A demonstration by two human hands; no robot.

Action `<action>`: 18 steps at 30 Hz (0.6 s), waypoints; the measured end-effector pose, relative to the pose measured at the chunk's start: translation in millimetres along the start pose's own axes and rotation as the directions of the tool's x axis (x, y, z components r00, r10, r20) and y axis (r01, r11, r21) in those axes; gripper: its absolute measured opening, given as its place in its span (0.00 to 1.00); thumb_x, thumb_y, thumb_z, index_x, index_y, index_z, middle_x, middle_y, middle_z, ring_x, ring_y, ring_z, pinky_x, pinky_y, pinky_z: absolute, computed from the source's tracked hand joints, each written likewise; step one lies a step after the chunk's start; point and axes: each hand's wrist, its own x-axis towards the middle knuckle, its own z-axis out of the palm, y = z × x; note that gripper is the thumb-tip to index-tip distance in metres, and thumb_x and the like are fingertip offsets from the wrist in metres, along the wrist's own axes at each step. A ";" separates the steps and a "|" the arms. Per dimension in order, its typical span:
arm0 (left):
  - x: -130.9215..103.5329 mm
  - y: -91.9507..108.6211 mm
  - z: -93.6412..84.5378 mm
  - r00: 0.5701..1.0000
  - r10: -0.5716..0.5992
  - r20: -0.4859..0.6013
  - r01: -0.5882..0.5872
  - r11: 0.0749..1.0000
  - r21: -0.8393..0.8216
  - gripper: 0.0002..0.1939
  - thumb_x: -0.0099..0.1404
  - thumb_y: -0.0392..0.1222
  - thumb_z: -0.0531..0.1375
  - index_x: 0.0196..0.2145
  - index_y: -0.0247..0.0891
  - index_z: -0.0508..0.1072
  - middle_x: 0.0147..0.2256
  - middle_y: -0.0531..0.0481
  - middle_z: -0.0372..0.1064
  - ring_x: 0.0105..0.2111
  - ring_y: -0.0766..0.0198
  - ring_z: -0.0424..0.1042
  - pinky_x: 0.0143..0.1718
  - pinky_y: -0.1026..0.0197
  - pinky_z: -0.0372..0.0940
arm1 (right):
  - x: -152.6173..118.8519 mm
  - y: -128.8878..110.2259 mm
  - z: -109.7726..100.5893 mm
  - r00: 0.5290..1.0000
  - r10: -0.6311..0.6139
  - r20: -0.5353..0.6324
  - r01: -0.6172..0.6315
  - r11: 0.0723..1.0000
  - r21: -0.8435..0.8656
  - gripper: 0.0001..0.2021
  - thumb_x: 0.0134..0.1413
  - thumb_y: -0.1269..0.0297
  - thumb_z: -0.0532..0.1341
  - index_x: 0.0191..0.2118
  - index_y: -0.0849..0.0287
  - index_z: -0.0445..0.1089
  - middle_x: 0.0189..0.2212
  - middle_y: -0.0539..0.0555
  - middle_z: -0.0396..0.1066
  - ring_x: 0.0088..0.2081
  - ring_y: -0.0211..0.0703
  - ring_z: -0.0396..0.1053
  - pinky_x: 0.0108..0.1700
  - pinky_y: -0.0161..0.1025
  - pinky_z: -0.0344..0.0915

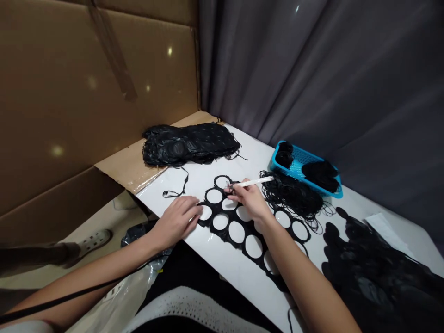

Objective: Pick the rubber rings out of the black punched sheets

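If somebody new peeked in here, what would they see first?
Probably the bright blue basket near the dark curtain, because it's so colorful. Next, the black piece full of big round holes, lying on the white table under both hands. The right hand also holds a thin white stick above it.

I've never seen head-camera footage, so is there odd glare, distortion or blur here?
Head view: pale glare spots dot the cardboard; the lower-right black pile loses detail in darkness; the forearms look stretched towards the edges, as if by a wide lens; the fine bits at the right hand's fingertips look soft.
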 end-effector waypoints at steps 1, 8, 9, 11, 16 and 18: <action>-3.2 1.9 -2.9 1.000 0.021 0.000 -0.021 1.000 -0.003 0.08 0.71 0.35 0.56 0.47 0.33 0.70 0.46 0.40 0.69 0.48 0.54 0.68 0.48 0.51 0.66 | -8.2 4.6 9.8 0.998 0.036 0.054 -0.038 0.999 0.033 0.16 0.49 0.57 0.68 0.33 0.60 0.61 0.38 0.56 0.73 0.40 0.44 0.75 0.42 0.40 0.72; -27.0 13.8 -2.9 0.991 0.125 0.040 -0.124 0.992 -0.022 0.11 0.71 0.34 0.57 0.50 0.31 0.70 0.45 0.41 0.70 0.49 0.54 0.67 0.51 0.50 0.66 | -51.0 28.4 40.7 0.930 -0.087 0.357 0.277 0.805 -0.525 0.12 0.61 0.60 0.58 0.30 0.58 0.57 0.27 0.47 0.62 0.31 0.38 0.62 0.36 0.37 0.58; -29.0 13.7 -1.7 0.991 0.129 0.040 -0.128 0.992 -0.018 0.12 0.71 0.34 0.57 0.50 0.31 0.70 0.46 0.40 0.70 0.50 0.54 0.67 0.52 0.50 0.65 | -53.8 30.3 41.6 0.925 -0.113 0.364 0.316 0.762 -0.566 0.12 0.61 0.61 0.57 0.29 0.58 0.56 0.26 0.47 0.61 0.31 0.38 0.60 0.35 0.37 0.56; -31.2 12.8 -0.3 0.990 0.130 0.046 -0.130 0.991 -0.016 0.12 0.71 0.34 0.56 0.51 0.31 0.69 0.47 0.40 0.70 0.50 0.53 0.67 0.53 0.49 0.65 | -56.4 32.9 42.4 0.919 -0.145 0.366 0.349 0.730 -0.587 0.12 0.62 0.61 0.56 0.29 0.58 0.55 0.28 0.47 0.61 0.31 0.39 0.59 0.36 0.38 0.55; -31.3 11.5 -2.0 0.989 0.137 0.056 -0.136 0.990 -0.026 0.12 0.71 0.33 0.56 0.51 0.30 0.69 0.47 0.40 0.69 0.51 0.53 0.66 0.54 0.49 0.65 | -53.6 38.3 41.5 0.900 -0.209 0.382 0.411 0.697 -0.588 0.12 0.63 0.63 0.56 0.29 0.58 0.56 0.30 0.49 0.62 0.34 0.40 0.61 0.40 0.38 0.56; -31.5 11.7 -2.7 0.989 0.140 0.051 -0.138 0.990 -0.026 0.13 0.71 0.33 0.56 0.52 0.30 0.69 0.47 0.41 0.69 0.52 0.53 0.66 0.54 0.50 0.65 | -54.3 41.8 41.6 0.877 -0.260 0.405 0.467 0.661 -0.587 0.11 0.63 0.64 0.56 0.29 0.58 0.57 0.33 0.50 0.64 0.37 0.40 0.62 0.42 0.38 0.57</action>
